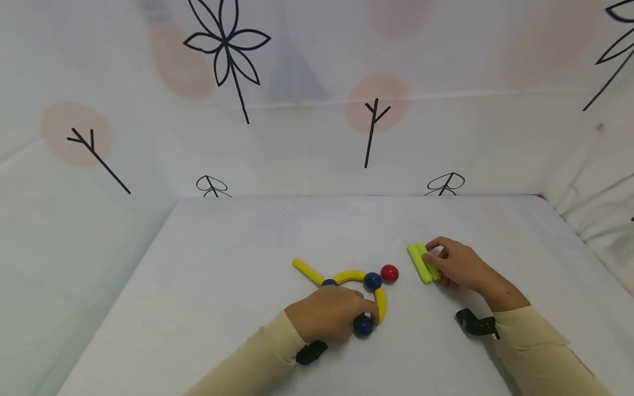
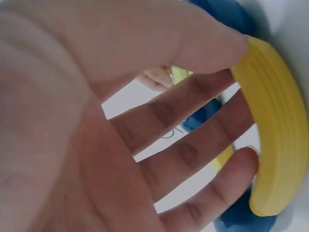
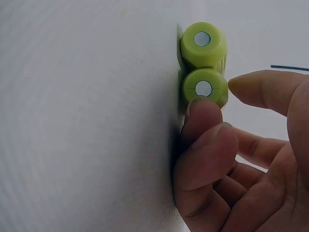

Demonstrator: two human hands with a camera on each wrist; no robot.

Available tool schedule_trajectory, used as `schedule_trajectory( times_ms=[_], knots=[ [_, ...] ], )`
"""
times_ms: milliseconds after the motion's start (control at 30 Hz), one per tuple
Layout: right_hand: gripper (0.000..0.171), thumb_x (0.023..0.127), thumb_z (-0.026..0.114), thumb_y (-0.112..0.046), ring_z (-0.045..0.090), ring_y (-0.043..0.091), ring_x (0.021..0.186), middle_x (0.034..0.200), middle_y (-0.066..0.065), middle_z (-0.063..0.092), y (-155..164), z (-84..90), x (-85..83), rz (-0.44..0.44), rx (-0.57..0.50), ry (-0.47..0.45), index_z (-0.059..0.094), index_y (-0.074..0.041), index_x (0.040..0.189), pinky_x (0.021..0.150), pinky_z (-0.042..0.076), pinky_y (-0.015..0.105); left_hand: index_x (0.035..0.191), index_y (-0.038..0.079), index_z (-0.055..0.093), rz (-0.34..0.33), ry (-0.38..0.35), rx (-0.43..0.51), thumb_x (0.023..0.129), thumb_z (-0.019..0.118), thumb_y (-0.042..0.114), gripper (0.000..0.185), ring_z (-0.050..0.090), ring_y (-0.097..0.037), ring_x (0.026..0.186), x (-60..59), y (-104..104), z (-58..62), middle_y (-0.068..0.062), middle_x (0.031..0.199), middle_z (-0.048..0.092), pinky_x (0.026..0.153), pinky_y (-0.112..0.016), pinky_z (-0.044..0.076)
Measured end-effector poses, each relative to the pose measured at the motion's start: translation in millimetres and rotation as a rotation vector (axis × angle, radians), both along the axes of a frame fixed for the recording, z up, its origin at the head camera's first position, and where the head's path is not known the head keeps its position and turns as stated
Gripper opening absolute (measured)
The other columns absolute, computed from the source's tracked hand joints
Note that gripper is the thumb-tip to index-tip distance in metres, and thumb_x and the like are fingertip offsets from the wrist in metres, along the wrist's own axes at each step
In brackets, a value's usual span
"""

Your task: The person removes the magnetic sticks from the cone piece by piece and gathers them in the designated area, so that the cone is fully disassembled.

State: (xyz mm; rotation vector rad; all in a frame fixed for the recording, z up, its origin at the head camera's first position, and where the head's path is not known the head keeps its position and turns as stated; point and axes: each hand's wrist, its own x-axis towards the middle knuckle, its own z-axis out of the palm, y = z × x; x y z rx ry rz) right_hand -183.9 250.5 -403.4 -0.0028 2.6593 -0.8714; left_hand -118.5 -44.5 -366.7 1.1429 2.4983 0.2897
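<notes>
My left hand (image 1: 332, 313) pinches a curved yellow rod (image 2: 277, 125), thumb at one end and fingertips along its inner side; in the head view the hand covers this rod. A blue ball shows at either end of it: one by the thumb (image 2: 229, 17), another under the far end (image 2: 244, 215). A curved yellow rod (image 1: 349, 275) leads to a blue ball (image 1: 372, 281), and another (image 1: 380, 303) bends down towards a blue ball (image 1: 363, 325). With thumb and fingertips, my right hand (image 1: 460, 267) grips the nearer (image 3: 203, 87) of two parallel lime-green rods lying side by side.
A straight yellow rod (image 1: 307, 271) points away from the ring to the upper left. Beside the upper right blue ball lies a red ball (image 1: 389, 273). Black wrist devices (image 1: 476, 323) sit under both forearms. Patterned cloth (image 1: 297, 148) walls in the white table (image 1: 223, 236).
</notes>
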Motion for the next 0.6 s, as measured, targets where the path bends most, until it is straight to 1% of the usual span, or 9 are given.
schedule_trajectory(
  times_ms=[100, 200, 267, 333, 400, 433, 500, 533, 600],
  knots=[
    [0.048, 0.101, 0.054, -0.032, 0.058, 0.019, 0.063, 0.094, 0.016, 0.061, 0.3, -0.7, 0.5, 0.002, -0.005, 0.005, 0.046, 0.000, 0.137, 0.057, 0.052, 0.032, 0.106, 0.034, 0.072, -0.008, -0.016, -0.004, 0.081, 0.075, 0.004, 0.040, 0.054, 0.000, 0.079, 0.1, -1.2, 2.2, 0.015, 0.096, 0.069, 0.077, -0.017, 0.046],
    [0.048, 0.102, 0.054, -0.032, 0.058, 0.019, 0.063, 0.095, 0.017, 0.061, 0.9, -0.8, 1.3, 0.004, -0.015, 0.008, 0.046, 0.000, 0.136, 0.057, 0.052, 0.032, 0.101, 0.032, 0.074, -0.025, -0.007, 0.013, 0.085, 0.072, 0.012, 0.025, 0.052, 0.000, 0.076, -0.4, -1.9, 3.1, 0.015, 0.090, 0.067, 0.070, -0.016, 0.043],
    [0.048, 0.102, 0.054, -0.032, 0.059, 0.019, 0.063, 0.096, 0.017, 0.061, 1.0, -0.7, 1.6, 0.005, -0.020, 0.004, 0.045, 0.000, 0.137, 0.057, 0.052, 0.032, 0.096, 0.030, 0.074, -0.022, 0.035, 0.047, 0.090, 0.069, 0.018, 0.014, 0.052, 0.001, 0.074, -1.1, -2.4, 3.8, 0.015, 0.086, 0.066, 0.066, -0.015, 0.041],
    [0.048, 0.102, 0.053, -0.032, 0.058, 0.019, 0.063, 0.095, 0.016, 0.061, 1.2, 0.9, 1.4, 0.002, -0.012, 0.010, 0.044, -0.001, 0.137, 0.057, 0.052, 0.032, 0.093, 0.027, 0.074, 0.007, 0.103, 0.086, 0.093, 0.067, 0.023, 0.009, 0.052, 0.002, 0.072, -2.1, -3.6, 6.2, 0.015, 0.084, 0.065, 0.064, -0.015, 0.040],
    [0.047, 0.102, 0.053, -0.032, 0.058, 0.019, 0.065, 0.094, 0.015, 0.060, 0.8, 4.3, 0.8, -0.008, 0.007, 0.038, 0.045, -0.001, 0.137, 0.058, 0.050, 0.032, 0.088, 0.025, 0.072, 0.069, 0.166, 0.121, 0.095, 0.066, 0.027, 0.011, 0.051, 0.001, 0.069, -3.6, -6.4, 9.7, 0.015, 0.079, 0.062, 0.062, -0.015, 0.040],
    [0.046, 0.102, 0.053, -0.032, 0.057, 0.019, 0.065, 0.094, 0.015, 0.060, 0.3, 6.7, 0.9, -0.011, 0.015, 0.060, 0.046, -0.001, 0.136, 0.058, 0.050, 0.031, 0.086, 0.024, 0.071, 0.113, 0.188, 0.133, 0.096, 0.066, 0.030, 0.013, 0.050, 0.000, 0.066, -4.0, -8.6, 12.1, 0.015, 0.077, 0.061, 0.060, -0.015, 0.039],
    [0.042, 0.103, 0.052, -0.032, 0.057, 0.019, 0.066, 0.094, 0.015, 0.060, -2.5, 13.4, 2.2, -0.018, 0.023, 0.116, 0.049, -0.002, 0.132, 0.058, 0.048, 0.031, 0.079, 0.022, 0.066, 0.205, 0.216, 0.142, 0.096, 0.065, 0.033, 0.020, 0.047, -0.002, 0.061, -4.7, -15.4, 15.6, 0.013, 0.070, 0.056, 0.056, -0.017, 0.038],
    [0.039, 0.103, 0.053, -0.031, 0.057, 0.019, 0.067, 0.095, 0.016, 0.059, -5.1, 17.5, 3.4, -0.019, 0.022, 0.144, 0.051, -0.003, 0.130, 0.058, 0.048, 0.031, 0.076, 0.022, 0.064, 0.253, 0.217, 0.141, 0.096, 0.065, 0.036, 0.024, 0.046, -0.003, 0.058, -4.9, -19.5, 16.5, 0.013, 0.066, 0.054, 0.053, -0.018, 0.037],
    [0.034, 0.102, 0.054, -0.029, 0.057, 0.019, 0.069, 0.096, 0.015, 0.059, -12.9, 26.4, 6.8, -0.008, 0.004, 0.196, 0.056, -0.005, 0.125, 0.059, 0.048, 0.031, 0.070, 0.022, 0.058, 0.338, 0.225, 0.134, 0.096, 0.065, 0.040, 0.032, 0.044, -0.003, 0.053, -4.8, -28.6, 15.5, 0.013, 0.060, 0.049, 0.049, -0.019, 0.034]
  ],
)
